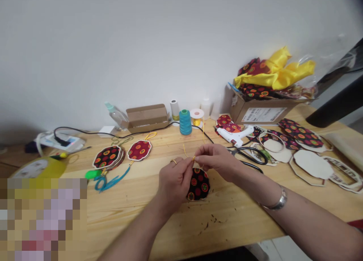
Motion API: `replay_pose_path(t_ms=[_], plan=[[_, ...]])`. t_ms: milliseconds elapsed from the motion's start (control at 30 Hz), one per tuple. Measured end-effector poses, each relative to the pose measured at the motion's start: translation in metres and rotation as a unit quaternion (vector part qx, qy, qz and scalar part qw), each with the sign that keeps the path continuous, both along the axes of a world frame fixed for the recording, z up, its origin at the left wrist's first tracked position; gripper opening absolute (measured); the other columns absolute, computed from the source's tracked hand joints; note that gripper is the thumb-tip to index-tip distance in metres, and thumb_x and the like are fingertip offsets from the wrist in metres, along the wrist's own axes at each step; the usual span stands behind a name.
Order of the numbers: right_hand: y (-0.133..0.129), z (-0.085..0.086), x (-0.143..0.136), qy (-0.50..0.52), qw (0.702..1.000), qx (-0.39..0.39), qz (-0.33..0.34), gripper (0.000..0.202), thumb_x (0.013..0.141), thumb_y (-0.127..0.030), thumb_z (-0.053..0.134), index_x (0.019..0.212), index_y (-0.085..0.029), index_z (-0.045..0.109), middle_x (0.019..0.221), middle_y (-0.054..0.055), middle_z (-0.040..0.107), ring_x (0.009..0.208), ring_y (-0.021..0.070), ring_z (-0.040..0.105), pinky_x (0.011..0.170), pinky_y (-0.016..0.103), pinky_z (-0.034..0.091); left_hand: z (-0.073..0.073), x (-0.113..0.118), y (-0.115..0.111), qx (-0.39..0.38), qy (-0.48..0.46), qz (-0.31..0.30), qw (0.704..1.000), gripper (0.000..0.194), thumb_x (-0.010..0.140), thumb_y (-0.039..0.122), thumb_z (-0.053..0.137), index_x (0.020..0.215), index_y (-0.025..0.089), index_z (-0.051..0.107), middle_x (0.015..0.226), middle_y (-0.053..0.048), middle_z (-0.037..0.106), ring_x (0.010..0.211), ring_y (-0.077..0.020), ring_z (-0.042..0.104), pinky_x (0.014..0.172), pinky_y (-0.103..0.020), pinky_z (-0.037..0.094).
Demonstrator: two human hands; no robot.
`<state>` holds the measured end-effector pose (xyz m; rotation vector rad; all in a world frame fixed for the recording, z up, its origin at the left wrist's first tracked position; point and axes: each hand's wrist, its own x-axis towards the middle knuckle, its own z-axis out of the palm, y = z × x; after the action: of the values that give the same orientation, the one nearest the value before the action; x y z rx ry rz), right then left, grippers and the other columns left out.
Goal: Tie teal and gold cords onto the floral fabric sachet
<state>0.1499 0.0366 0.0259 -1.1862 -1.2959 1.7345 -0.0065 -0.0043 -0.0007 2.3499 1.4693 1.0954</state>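
My left hand [176,176] and my right hand [214,159] meet over the middle of the table, fingertips pinched on a thin yellow cord [194,159]. A loose end of the cord sticks up beyond the left fingers. Just below the hands lies a black patterned fabric piece [200,184] with a pale edge, partly covered by my left hand. To the left are a stack of similar black pieces [107,157] and a red one [140,150] with a yellow loop. Blue tassels [113,183] trail from them.
A blue thread cone [185,122] and a yellow cord spool [197,116] stand at the back. Right of my hands lie a white glue gun [235,134], black-handled scissors [252,155] and pale cut-out shapes [312,164]. A cardboard box [259,109] holds fabric. A black cable [136,132] crosses the table.
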Motion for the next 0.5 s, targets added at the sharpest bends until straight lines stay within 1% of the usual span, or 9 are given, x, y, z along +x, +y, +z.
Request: replay_pose_path(t_ms=[100, 167, 267, 367, 433, 500], plan=[[0.0022, -0.0015, 0.0020, 0.025, 0.999, 0.019, 0.016, 0.027, 0.061, -0.022, 0.068, 0.086, -0.015, 0.062, 0.063, -0.004, 0.054, 0.053, 0.0060, 0.045, 0.049, 0.020, 0.036, 0.0016, 0.0008, -0.0001, -0.034, -0.034, -0.006, 0.999, 0.021, 0.086, 0.018, 0.046, 0.089, 0.017, 0.066, 0.067, -0.002, 0.062, 0.063, -0.0124, 0.056, 0.061, -0.023, 0.043], [0.0032, -0.0020, 0.0033, 0.023, 0.999, 0.030, 0.032, 0.032, 0.062, -0.024, 0.068, 0.093, -0.015, 0.064, 0.062, -0.004, 0.054, 0.053, 0.0063, 0.044, 0.048, 0.020, 0.035, 0.0024, 0.0014, -0.0004, -0.046, -0.048, -0.010, 0.998, 0.021, 0.085, 0.018, 0.046, 0.089, 0.017, 0.067, 0.069, -0.003, 0.064, 0.064, -0.0128, 0.057, 0.062, -0.023, 0.043], [0.0037, -0.0020, 0.0043, 0.003, 0.998, 0.053, 0.043, 0.023, 0.064, -0.027, 0.067, 0.083, -0.014, 0.069, 0.058, -0.003, 0.055, 0.051, 0.0064, 0.042, 0.049, 0.021, 0.033, 0.0029, 0.0023, -0.0008, -0.066, -0.078, -0.012, 0.995, 0.021, 0.085, 0.018, 0.047, 0.090, 0.017, 0.068, 0.072, -0.004, 0.066, 0.067, -0.0134, 0.059, 0.064, -0.024, 0.044], [0.0039, -0.0022, 0.0045, -0.016, 0.995, 0.089, 0.036, 0.018, 0.065, -0.026, 0.067, 0.078, -0.014, 0.070, 0.061, -0.001, 0.059, 0.053, 0.0071, 0.045, 0.050, 0.022, 0.034, 0.0044, 0.0033, -0.0005, -0.107, -0.131, -0.008, 0.985, 0.020, 0.084, 0.020, 0.050, 0.088, 0.017, 0.069, 0.075, -0.004, 0.068, 0.070, -0.0140, 0.060, 0.066, -0.024, 0.045], [0.0043, -0.0030, 0.0045, -0.021, 0.992, 0.115, 0.036, 0.016, 0.066, -0.026, 0.067, 0.076, -0.014, 0.069, 0.064, 0.000, 0.061, 0.055, 0.0074, 0.046, 0.052, 0.022, 0.035, 0.0069, 0.0038, 0.0002, -0.152, -0.181, 0.000, 0.972, 0.019, 0.082, 0.024, 0.053, 0.086, 0.018, 0.070, 0.077, -0.003, 0.070, 0.072, -0.0145, 0.061, 0.068, -0.025, 0.046], [0.0048, -0.0038, 0.0045, -0.023, 0.989, 0.141, 0.033, 0.016, 0.066, -0.027, 0.067, 0.074, -0.014, 0.067, 0.064, 0.000, 0.061, 0.056, 0.0076, 0.046, 0.052, 0.022, 0.036, 0.0105, 0.0039, 0.0012, -0.208, -0.237, 0.006, 0.949, 0.018, 0.080, 0.027, 0.056, 0.085, 0.019, 0.072, 0.077, -0.002, 0.071, 0.074, -0.0150, 0.062, 0.068, -0.025, 0.047]])
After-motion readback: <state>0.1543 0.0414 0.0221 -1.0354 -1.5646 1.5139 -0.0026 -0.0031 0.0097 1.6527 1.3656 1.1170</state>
